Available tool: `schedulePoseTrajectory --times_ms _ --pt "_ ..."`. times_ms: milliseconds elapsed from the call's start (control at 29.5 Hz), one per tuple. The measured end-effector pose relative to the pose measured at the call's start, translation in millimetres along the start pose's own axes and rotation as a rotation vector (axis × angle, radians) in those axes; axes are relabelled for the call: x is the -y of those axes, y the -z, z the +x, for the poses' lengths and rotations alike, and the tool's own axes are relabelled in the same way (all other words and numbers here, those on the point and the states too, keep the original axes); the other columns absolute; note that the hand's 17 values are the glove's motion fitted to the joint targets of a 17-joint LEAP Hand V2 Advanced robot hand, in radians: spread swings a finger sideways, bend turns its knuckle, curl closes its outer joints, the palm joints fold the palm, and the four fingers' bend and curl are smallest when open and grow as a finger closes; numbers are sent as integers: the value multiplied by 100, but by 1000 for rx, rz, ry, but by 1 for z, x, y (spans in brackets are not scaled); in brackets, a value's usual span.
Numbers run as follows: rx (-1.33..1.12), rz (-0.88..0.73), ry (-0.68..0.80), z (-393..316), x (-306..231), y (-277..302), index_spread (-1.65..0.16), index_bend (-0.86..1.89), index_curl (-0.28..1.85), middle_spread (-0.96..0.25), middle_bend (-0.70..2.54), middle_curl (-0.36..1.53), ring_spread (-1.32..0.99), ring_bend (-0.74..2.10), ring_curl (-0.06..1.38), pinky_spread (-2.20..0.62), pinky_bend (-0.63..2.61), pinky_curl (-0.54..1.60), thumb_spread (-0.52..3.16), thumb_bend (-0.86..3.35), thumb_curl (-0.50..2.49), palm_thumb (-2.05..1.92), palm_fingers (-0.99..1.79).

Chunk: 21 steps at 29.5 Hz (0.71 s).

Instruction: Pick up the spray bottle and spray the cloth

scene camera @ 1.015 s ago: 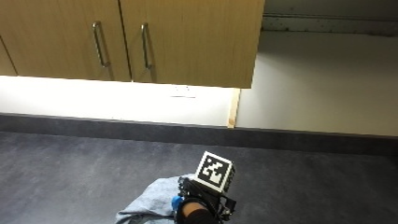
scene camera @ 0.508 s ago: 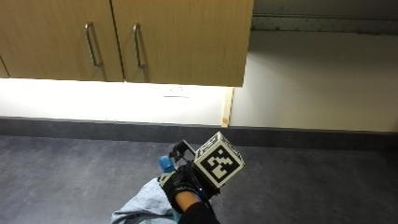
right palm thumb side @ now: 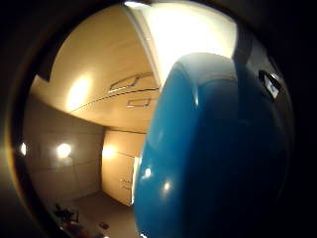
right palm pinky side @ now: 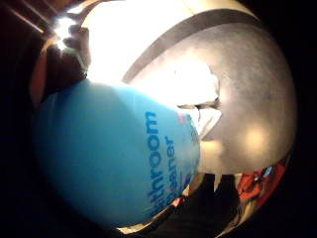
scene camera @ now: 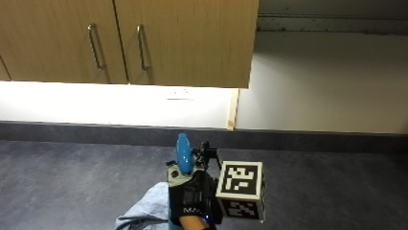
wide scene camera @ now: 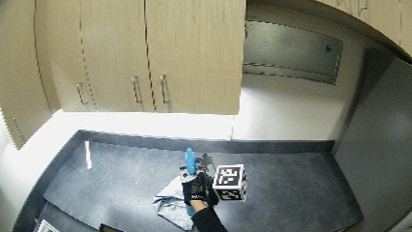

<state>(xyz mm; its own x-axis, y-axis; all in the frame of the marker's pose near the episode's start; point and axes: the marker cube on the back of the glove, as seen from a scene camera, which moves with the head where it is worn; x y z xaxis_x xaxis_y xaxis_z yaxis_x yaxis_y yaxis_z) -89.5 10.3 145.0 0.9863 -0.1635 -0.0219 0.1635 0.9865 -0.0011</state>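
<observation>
My gloved right hand (scene camera: 190, 203) grips a blue spray bottle (scene camera: 184, 154) and holds it up above the dark counter (scene camera: 70, 177); its blue trigger head sticks up above my fingers. The bottle's body (right palm pinky side: 114, 158), printed "bathroom cleaner", fills the little finger side palm view, and its blue wall (right palm thumb side: 213, 153) fills the thumb side palm view. A pale blue-grey cloth (scene camera: 146, 211) lies crumpled on the counter just left of and below my hand, also seen as the cloth (wide scene camera: 170, 203) in the wide view and the cloth (right palm pinky side: 198, 94) beyond the bottle.
Wooden wall cupboards (scene camera: 127, 40) with metal handles hang above the lit back wall (scene camera: 96, 103). A thin white strip (wide scene camera: 87, 154) lies on the counter's left side. The counter (wide scene camera: 289, 183) stretches to the right of my hand.
My hand has risen and turned upright, lifting the blue bottle higher above the cloth. The outside camera has shifted a little.
</observation>
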Motion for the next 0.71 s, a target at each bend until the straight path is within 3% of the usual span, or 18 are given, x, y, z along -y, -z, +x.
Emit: schedulePoseTrajectory --times_ms 711 --pt "-10 54 75 -28 23 8 -13 36 62 -6 25 56 -11 24 49 4 18 34 49 -2 75 117 113"
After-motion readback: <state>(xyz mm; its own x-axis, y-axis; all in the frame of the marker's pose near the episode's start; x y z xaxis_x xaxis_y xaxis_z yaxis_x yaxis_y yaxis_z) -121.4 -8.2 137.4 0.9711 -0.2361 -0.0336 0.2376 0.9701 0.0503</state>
